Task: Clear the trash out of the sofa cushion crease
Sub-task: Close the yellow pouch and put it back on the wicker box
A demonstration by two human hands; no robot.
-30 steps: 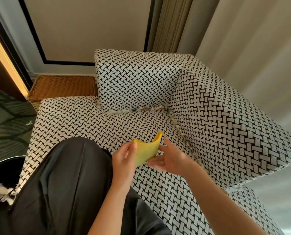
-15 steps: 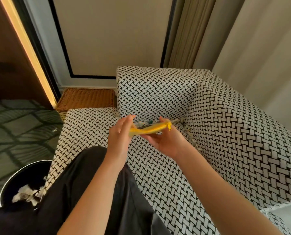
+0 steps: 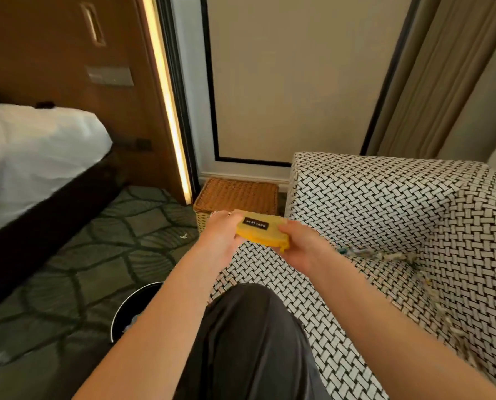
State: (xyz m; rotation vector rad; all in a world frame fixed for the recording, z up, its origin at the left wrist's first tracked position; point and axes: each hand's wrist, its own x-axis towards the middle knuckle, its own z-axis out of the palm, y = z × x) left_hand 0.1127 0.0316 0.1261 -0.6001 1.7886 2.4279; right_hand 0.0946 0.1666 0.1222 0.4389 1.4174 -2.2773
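left hand [image 3: 221, 238] and right hand [image 3: 301, 249] both pinch the yellow cloth [image 3: 259, 229], guessing to wipe out crease trash [image 3: 385, 256] at 3 o'clock

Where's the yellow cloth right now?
Head view, centre: the yellow cloth is held between left hand and right hand, in front of the wicker basket.

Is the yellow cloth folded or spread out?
Folded: the yellow cloth is a compact thick pad, held between the left hand and right hand.
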